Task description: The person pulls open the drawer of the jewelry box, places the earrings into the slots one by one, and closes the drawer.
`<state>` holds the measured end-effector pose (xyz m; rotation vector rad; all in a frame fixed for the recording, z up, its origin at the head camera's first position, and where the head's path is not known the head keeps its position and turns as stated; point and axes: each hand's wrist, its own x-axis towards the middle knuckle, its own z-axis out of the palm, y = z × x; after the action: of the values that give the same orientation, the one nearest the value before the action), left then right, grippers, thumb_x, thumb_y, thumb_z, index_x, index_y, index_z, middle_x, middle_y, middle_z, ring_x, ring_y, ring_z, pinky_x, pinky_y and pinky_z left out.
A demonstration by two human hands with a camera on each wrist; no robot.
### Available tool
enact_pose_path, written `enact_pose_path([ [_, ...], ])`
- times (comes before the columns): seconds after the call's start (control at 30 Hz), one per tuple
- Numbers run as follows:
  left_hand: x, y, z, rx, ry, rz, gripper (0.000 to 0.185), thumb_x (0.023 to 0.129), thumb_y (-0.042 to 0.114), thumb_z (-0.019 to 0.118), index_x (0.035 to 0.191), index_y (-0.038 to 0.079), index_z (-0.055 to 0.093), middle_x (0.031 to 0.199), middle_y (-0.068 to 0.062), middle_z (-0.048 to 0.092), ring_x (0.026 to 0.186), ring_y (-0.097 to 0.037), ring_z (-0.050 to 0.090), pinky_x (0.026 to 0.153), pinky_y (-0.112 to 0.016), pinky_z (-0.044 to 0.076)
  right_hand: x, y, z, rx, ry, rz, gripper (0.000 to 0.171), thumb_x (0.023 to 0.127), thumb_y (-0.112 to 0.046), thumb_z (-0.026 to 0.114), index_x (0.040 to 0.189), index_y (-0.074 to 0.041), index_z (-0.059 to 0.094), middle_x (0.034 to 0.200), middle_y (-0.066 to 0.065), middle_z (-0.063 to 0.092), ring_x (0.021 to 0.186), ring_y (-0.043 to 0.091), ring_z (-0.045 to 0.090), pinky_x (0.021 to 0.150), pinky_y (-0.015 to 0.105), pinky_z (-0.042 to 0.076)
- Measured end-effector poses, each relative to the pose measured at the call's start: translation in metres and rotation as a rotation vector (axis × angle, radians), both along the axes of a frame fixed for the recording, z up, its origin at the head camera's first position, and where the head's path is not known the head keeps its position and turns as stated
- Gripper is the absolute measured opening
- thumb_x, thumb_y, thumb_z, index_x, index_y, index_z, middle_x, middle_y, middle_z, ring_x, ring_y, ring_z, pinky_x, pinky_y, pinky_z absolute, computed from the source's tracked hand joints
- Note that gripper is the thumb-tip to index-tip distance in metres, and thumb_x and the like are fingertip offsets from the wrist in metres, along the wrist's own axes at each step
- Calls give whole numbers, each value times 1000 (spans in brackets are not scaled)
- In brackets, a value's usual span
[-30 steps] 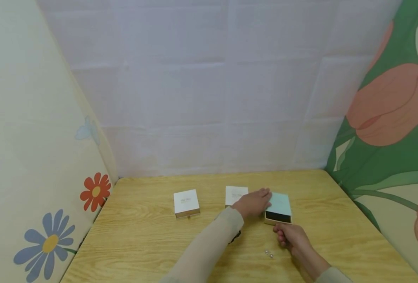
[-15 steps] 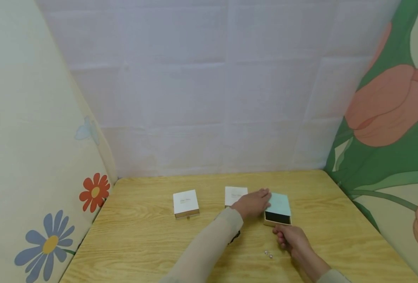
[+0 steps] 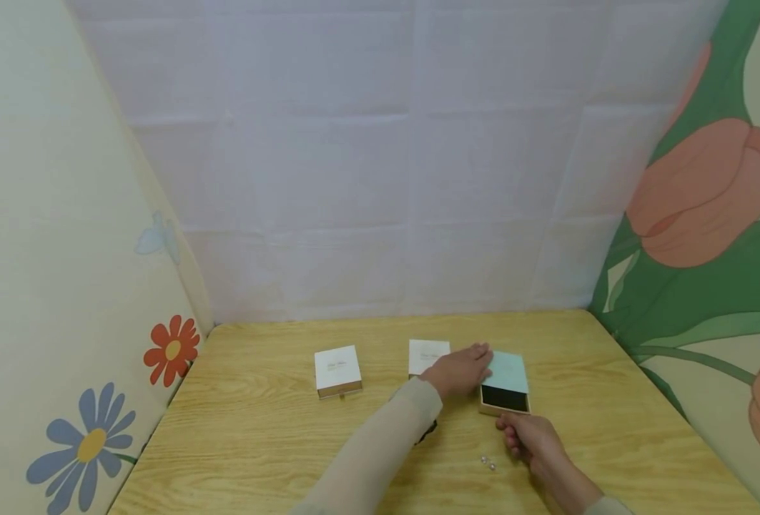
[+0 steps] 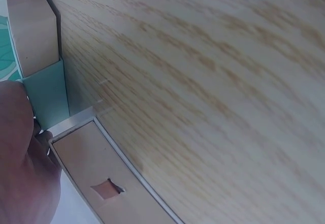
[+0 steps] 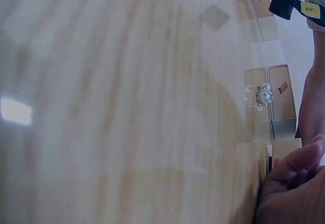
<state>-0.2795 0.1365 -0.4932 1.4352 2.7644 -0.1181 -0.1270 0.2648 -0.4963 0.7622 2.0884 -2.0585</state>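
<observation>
Box: a small pale-teal cardboard drawer box (image 3: 507,372) is seen on the light wooden table (image 3: 257,436), right of centre, its tan drawer with a black lining (image 3: 505,398) drawn partly out toward the person.
Left hand: the left hand (image 3: 460,370) is laid on the sleeve's left edge, fingers fairly straight and close together, pressing it down; a beige sleeve (image 3: 380,450) covers the arm.
Right hand: the right hand (image 3: 530,438) is held at the drawer's near edge, fingers curled; whether the drawer front is pinched cannot be told.
Doing it well: judged from this, the sleeve is best kept pinned flat while the drawer is slid straight along its length, so that it is not skewed or jammed.
Nearby: a small clear sparkling jewellery piece (image 3: 488,463) lies just left of the right hand. Two white square boxes, one (image 3: 428,355) touching the left hand's far side, another (image 3: 337,370) well apart to the left, sit closed.
In the way: nothing is seen in the drawer's path; the jewellery piece could be knocked by the right wrist.
</observation>
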Motion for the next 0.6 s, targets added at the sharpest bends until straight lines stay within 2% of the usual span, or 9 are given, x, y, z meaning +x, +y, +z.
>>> enact_pose_path([
  [0.47, 3, -1, 5, -2, 13, -5, 57, 112, 43, 22, 163, 17, 22, 169, 1, 20, 155, -11, 18, 124, -24, 20, 4, -1, 1, 6, -4, 1, 23, 94, -4, 55, 78, 2, 69, 55, -7, 52, 49, 3, 46, 44, 16, 40],
  [0.6, 4, -1, 5, -1, -3, 5, 57, 112, 43, 22, 163, 17, 21, 169, 2, 19, 155, -11, 17, 124, -24, 19, 5, -2, 1, -2, -10, -2, 23, 94, -4, 55, 77, 2, 69, 54, -6, 52, 48, 3, 46, 44, 16, 40],
])
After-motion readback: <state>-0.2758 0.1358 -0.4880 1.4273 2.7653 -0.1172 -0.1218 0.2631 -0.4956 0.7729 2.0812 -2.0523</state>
